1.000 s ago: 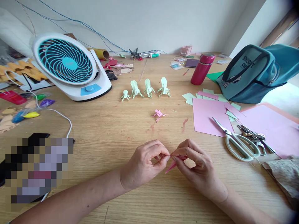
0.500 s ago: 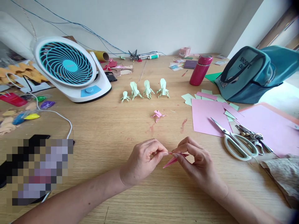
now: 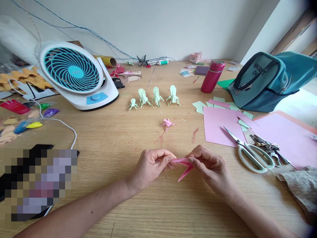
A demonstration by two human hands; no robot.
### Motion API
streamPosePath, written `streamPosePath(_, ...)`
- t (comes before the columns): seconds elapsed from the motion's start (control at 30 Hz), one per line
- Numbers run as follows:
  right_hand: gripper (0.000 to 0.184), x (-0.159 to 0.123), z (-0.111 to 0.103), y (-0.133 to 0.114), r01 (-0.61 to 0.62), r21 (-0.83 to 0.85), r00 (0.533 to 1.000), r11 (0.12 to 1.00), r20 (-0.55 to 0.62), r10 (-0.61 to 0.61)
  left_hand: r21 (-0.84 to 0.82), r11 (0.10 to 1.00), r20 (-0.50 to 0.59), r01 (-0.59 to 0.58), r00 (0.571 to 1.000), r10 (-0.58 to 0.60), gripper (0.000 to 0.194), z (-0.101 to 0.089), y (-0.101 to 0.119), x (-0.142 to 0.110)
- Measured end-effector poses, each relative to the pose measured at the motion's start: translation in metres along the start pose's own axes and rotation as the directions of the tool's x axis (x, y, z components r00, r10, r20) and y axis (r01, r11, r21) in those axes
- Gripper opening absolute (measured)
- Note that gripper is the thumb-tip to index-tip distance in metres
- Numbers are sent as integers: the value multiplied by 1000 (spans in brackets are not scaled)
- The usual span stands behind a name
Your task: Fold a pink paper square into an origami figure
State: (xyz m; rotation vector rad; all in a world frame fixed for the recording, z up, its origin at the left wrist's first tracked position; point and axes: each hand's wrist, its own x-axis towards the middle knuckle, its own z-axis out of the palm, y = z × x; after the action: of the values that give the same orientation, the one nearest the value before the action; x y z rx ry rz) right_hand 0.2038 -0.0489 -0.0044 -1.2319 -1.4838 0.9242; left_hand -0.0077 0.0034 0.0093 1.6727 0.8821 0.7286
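Observation:
Both my hands pinch a small folded pink paper piece (image 3: 183, 166) just above the wooden table (image 3: 119, 138) near its front edge. My left hand (image 3: 151, 166) grips its left end with thumb and fingers closed. My right hand (image 3: 210, 167) holds the right side, fingers curled; a pointed flap hangs down between the hands. Farther back lie a small pink origami figure (image 3: 167, 124) and a row of several pale green origami figures (image 3: 155, 96).
Scissors (image 3: 250, 152) and keys (image 3: 268, 147) lie on pink paper sheets (image 3: 218, 124) at the right, behind them a teal bag (image 3: 268, 81) and a red bottle (image 3: 212, 76). A white-and-teal fan (image 3: 76, 76) stands at back left, its white cable (image 3: 59, 122) running forward.
The pink piece has been opened or turned between my fingers, so a flat top and a longer hanging point show. Both hands shifted slightly lower and apart.

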Motion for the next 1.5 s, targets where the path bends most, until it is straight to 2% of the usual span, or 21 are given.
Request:
streamPosePath(0.07,23,0,0,1,-23,6,1000,1000,-13,23,45,999,-3,-26,1000,26,28,-1,1,0)
streamPosePath(0.2,21,-1,2,-1,-31,18,999,999,29,30,154,977,-24,-148,988,154,16,2,3,-1)
streamPosePath(0.27,20,-2,3,-3,-17,16,998,1000,53,16,189,968,-33,-167,984,176,10,4,4,-2)
streamPosePath(0.33,18,-3,3,-5,7,-6,998,1000,58,-6,214,964,-44,-156,985,169,12,5,4,-3)
streamPosePath(0.47,13,-2,3,-6,55,-40,997,998,63,-53,177,980,-73,-92,992,106,19,6,4,-3)
streamPosePath(0.63,7,-1,3,-1,44,13,998,999,44,-45,-2,996,-58,84,995,-84,24,7,0,-3)
streamPosePath(0.73,10,-2,2,0,54,34,998,998,36,-55,-79,986,-36,147,988,-150,26,7,-2,-1)
streamPosePath(0.93,16,-3,2,-6,61,-1,997,998,41,-61,-15,983,26,182,983,-182,26,8,-2,-1)
streamPosePath(1.03,16,-3,3,-8,78,-29,995,997,67,-76,34,989,87,144,985,-147,23,9,0,-2)
streamPosePath(1.17,17,-4,6,-10,91,-55,990,994,111,-84,82,996,79,-19,997,13,25,10,2,-1)
streamPosePath(1.23,8,-5,7,-9,37,-6,994,999,104,-36,83,995,31,-53,998,50,28,10,1,0)
streamPosePath(1.27,10,-5,7,-8,-8,51,996,999,94,3,73,996,0,-50,999,50,29,9,0,0)
streamPosePath(1.3,22,-4,7,-6,-56,127,996,990,82,45,49,998,-29,-39,999,41,29,9,-2,1)
streamPosePath(1.33,33,-4,7,-4,-101,207,993,973,78,86,11,1000,-53,-20,998,20,29,9,-3,2)
streamPosePath(1.37,36,-3,7,-3,-136,271,989,953,88,117,-42,999,-68,8,998,-11,28,9,-5,2)
streamPosePath(1.5,24,1,8,1,-193,370,976,909,167,139,-301,941,-42,156,983,-176,34,14,-7,3)
